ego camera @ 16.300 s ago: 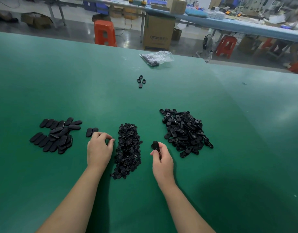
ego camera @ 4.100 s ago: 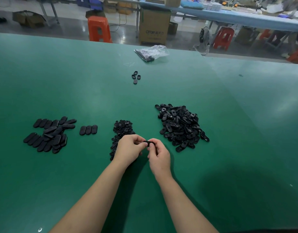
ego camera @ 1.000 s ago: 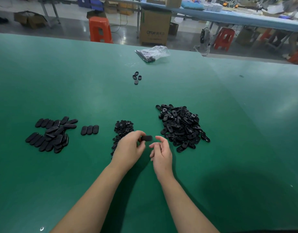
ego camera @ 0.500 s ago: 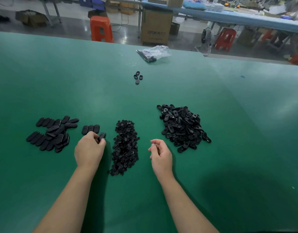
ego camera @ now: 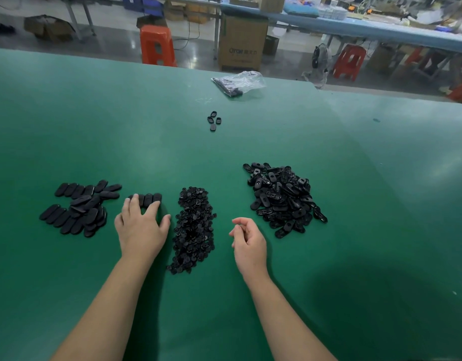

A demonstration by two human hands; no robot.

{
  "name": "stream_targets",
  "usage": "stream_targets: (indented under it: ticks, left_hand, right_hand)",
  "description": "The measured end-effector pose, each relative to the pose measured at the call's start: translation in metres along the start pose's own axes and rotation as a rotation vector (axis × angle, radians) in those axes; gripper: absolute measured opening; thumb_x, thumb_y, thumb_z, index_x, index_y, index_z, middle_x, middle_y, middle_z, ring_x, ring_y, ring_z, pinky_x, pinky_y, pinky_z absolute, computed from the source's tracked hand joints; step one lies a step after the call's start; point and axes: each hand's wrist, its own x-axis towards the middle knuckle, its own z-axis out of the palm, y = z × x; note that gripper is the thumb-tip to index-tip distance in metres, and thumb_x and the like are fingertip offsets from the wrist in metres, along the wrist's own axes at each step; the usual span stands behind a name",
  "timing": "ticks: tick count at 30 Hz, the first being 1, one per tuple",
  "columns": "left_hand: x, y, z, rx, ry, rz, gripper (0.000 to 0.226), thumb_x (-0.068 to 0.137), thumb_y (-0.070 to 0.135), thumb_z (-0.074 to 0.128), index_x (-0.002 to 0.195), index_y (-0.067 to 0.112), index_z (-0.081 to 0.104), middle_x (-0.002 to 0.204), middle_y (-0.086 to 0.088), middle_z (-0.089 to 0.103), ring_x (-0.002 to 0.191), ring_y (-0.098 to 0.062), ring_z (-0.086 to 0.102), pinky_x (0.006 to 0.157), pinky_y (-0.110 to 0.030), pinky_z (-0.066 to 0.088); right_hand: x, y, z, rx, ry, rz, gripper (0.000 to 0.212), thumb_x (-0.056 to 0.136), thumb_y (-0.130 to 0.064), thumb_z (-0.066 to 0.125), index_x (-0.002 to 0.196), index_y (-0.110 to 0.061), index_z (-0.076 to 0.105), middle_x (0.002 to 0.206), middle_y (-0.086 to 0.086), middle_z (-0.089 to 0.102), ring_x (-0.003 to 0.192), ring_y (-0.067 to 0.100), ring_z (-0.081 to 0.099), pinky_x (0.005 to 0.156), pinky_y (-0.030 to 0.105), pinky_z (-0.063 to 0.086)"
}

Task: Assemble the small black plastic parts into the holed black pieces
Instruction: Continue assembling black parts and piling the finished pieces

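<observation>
from the head camera, your left hand (ego camera: pixel 141 227) lies flat, its fingers (ego camera: pixel 134 203) spread and touching the short row of finished pieces (ego camera: pixel 149 198) on the green table (ego camera: pixel 355 230). your right hand (ego camera: pixel 247 239) hovers loosely curled, holding nothing, between the small black parts (ego camera: pixel 193 227) and the holed black pieces (ego camera: pixel 282 198).

Worktop (ego camera: pixel 250 142): deep green, plain, with pale sheen patches.
Holed pieces (ego camera: pixel 282 199): black, glossy glints across the heap.
Small parts (ego camera: pixel 193 230): black, matte-looking.
Smooth oval pieces (ego camera: pixel 78 209): black, no pattern.
Bag (ego camera: pixel 240 83): clear plastic, dark contents, probably black.
Stools (ego camera: pixel 157 45): orange-red.
Carton (ego camera: pixel 241 45): brown, dark printed lettering.
Far bench (ego camera: pixel 381 28): light blue.
</observation>
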Motion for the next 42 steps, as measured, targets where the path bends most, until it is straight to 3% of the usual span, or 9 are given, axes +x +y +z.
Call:
stream_targets:
  ticks: [6,16,18,20,22,24,29,35,42]
  left_hand:
    - [0.004,-0.011,0.003,0.035,-0.051,0.004,0.063,0.097,0.063,0.04,0.152,0.031,0.038,0.164,-0.011,0.024,0.154,-0.025,0.011,0.123,-0.049,0.008]
    - [0.021,-0.022,-0.004,-0.033,0.02,0.042,0.056,0.098,0.05,0.053,0.146,0.023,0.049,0.159,-0.017,0.033,0.151,-0.03,0.02,0.123,-0.047,0.008]
    - [0.016,-0.016,-0.003,-0.118,0.126,0.095,0.046,0.096,0.035,0.063,0.136,0.014,0.061,0.146,-0.021,0.049,0.14,-0.034,0.038,0.119,-0.049,0.022]
    - [0.012,-0.008,-0.001,-0.209,0.176,0.109,0.033,0.095,0.025,0.064,0.125,0.011,0.069,0.12,-0.014,0.063,0.112,-0.032,0.057,0.098,-0.048,0.043]
    - [0.007,0.004,-0.001,-0.297,0.125,0.092,0.026,0.097,0.022,0.059,0.119,0.015,0.072,0.101,-0.003,0.062,0.082,-0.025,0.06,0.075,-0.038,0.051]
    - [0.003,0.013,0.003,-0.33,0.069,0.088,0.025,0.098,0.02,0.056,0.117,0.018,0.072,0.094,0.001,0.06,0.071,-0.021,0.057,0.066,-0.034,0.051]
    - [0.0,0.018,0.015,-0.315,0.088,0.141,0.029,0.098,0.028,0.056,0.122,0.026,0.07,0.088,0.003,0.055,0.076,-0.019,0.053,0.083,-0.037,0.044]
    - [0.003,0.018,0.02,-0.249,0.091,0.155,0.038,0.1,0.046,0.047,0.13,0.033,0.065,0.089,0.005,0.048,0.078,-0.017,0.048,0.085,-0.037,0.041]
    - [0.003,0.018,0.021,-0.29,0.105,0.117,0.032,0.1,0.042,0.047,0.116,0.027,0.07,0.092,0.004,0.05,0.077,-0.021,0.051,0.082,-0.036,0.038]
  right_hand:
    - [-0.001,-0.001,0.0,0.002,0.001,-0.007,0.02,0.102,-0.017,0.052,0.097,-0.033,0.062,0.081,-0.007,0.07,0.056,0.005,0.051,0.054,0.025,0.045]
    - [-0.002,-0.003,0.0,-0.009,-0.008,-0.007,0.02,0.101,-0.016,0.053,0.096,-0.033,0.062,0.081,-0.007,0.07,0.058,0.005,0.052,0.058,0.031,0.049]
    - [-0.002,-0.003,0.0,-0.02,-0.006,-0.012,0.019,0.101,-0.016,0.053,0.096,-0.032,0.062,0.082,-0.005,0.07,0.059,0.005,0.052,0.06,0.032,0.049]
    - [-0.002,-0.003,0.0,-0.023,-0.005,-0.016,0.02,0.1,-0.015,0.053,0.095,-0.032,0.063,0.082,-0.005,0.07,0.057,0.005,0.051,0.059,0.032,0.047]
    - [-0.002,-0.003,0.0,-0.028,-0.006,-0.016,0.02,0.101,-0.016,0.053,0.095,-0.032,0.062,0.081,-0.006,0.07,0.056,0.004,0.049,0.058,0.031,0.047]
    - [-0.002,-0.003,-0.001,-0.031,-0.007,-0.015,0.02,0.101,-0.016,0.053,0.095,-0.032,0.062,0.08,-0.006,0.07,0.055,0.004,0.049,0.056,0.03,0.046]
    - [-0.002,-0.002,0.0,-0.035,-0.016,-0.015,0.021,0.101,-0.016,0.053,0.094,-0.034,0.062,0.08,-0.007,0.07,0.053,0.003,0.048,0.054,0.027,0.043]
    - [-0.001,-0.001,0.004,-0.124,-0.034,-0.049,0.017,0.101,-0.017,0.053,0.1,-0.031,0.061,0.09,-0.01,0.066,0.067,0.004,0.05,0.065,0.026,0.043]
    - [0.017,-0.016,-0.002,-0.372,-0.049,-0.07,0.029,0.103,-0.025,0.052,0.131,-0.023,0.054,0.139,-0.011,0.044,0.074,0.007,0.057,0.079,0.031,0.052]
